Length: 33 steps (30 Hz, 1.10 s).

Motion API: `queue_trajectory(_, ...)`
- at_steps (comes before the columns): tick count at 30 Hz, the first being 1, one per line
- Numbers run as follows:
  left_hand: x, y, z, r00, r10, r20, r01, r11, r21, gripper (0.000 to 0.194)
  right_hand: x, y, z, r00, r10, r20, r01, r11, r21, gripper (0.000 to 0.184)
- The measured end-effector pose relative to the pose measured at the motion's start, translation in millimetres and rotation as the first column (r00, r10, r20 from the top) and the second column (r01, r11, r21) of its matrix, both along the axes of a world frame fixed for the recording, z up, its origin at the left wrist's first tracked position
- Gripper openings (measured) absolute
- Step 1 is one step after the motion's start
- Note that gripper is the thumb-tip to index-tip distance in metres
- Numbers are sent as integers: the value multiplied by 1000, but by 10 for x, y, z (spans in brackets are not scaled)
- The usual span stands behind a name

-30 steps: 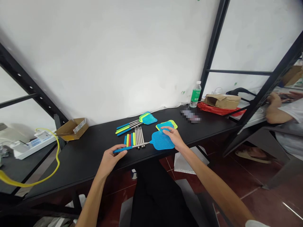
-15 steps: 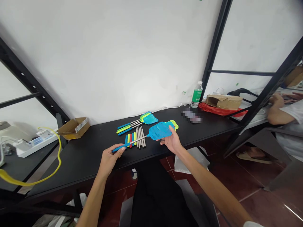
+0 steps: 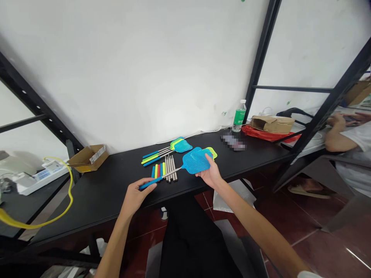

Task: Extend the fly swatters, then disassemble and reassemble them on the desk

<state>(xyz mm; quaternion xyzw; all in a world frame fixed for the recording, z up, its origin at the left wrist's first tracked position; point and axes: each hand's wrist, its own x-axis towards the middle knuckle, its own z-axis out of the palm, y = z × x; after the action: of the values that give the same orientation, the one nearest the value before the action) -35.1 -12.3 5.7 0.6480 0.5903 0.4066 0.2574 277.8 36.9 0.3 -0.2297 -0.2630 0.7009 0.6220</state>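
Observation:
A blue fly swatter point(image 3: 194, 161) with a metal shaft is held across in front of me. My left hand point(image 3: 139, 195) is closed around its blue handle, and my right hand point(image 3: 211, 173) grips the mesh head at its right edge. Under and behind that head lie more swatter heads, one of them yellow-green point(image 3: 213, 152); how many is hidden. Just beyond the shaft, several coloured handle grips point(image 3: 158, 170) lie side by side, next to several metal rods point(image 3: 169, 166). Farther back rests a group of assembled swatters point(image 3: 181, 145) with blue and green handles.
The black table point(image 3: 116, 185) runs along a white wall. An open cardboard box point(image 3: 88, 157) and a power strip point(image 3: 43, 179) with a yellow cable point(image 3: 71, 185) are left. Right stand a water bottle point(image 3: 239, 116) and a cardboard carton point(image 3: 272, 124); another person's arm point(image 3: 334, 135) is farther right.
The swatter's handle end has shifted slightly right and toward the table with my left hand. My right hand stays on the mesh head, its fingers now tucked closer beneath it. The view has shifted slightly.

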Motion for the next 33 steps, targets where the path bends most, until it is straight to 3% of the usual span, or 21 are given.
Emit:
queue_trajectory(20,15,-29,32,998,-32,-56,33,999,13,42,-10,3,43,1000,-18,3,18,1000,-20,29)
queue_trajectory(27,-29,-15,-22,999,-44,-17,44,999,-6,42,26,-54,105,996,81,-39,-77,992,97,43)
queue_trajectory(33,-16,-10,-11,996,-85,11,84,996,34,38,53,-20,70,991,125,-35,-123,990,63,44)
